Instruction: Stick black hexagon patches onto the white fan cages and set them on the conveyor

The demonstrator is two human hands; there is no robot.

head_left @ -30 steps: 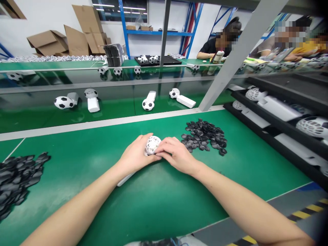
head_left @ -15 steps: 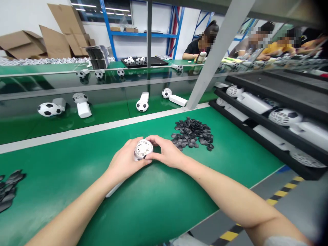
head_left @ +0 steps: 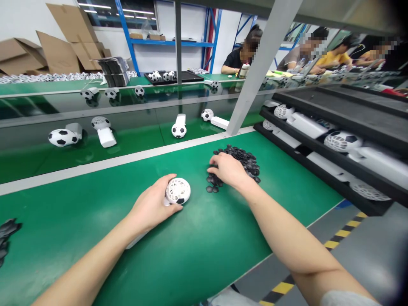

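Observation:
My left hand (head_left: 154,203) is wrapped round a soccer-ball handheld fan (head_left: 178,191), its round white grille facing up. One black patch shows on the rim, and the white handle lies mostly hidden beneath my hand and forearm. To the right, my right hand (head_left: 228,169) reaches over the near left part of a pile of small black pentagon and hexagon pieces (head_left: 245,156). Its fingers are curled, with a gap between thumb and forefinger, and no piece is visible in them. A few loose black pieces lie just below its fingertips.
Several fans like it, one of them a soccer-ball fan (head_left: 179,129), lie on the green belt (head_left: 140,140) beyond a pale rail. Stacked black trays (head_left: 318,148) hold more at right. A slanted grey post (head_left: 261,68) stands ahead. More black pieces (head_left: 8,231) lie far left. Co-workers sit beyond.
My right hand has left the fan and moved right to the black pieces. My left hand still holds the fan, whose grille has tilted slightly. The whole view has shifted a little.

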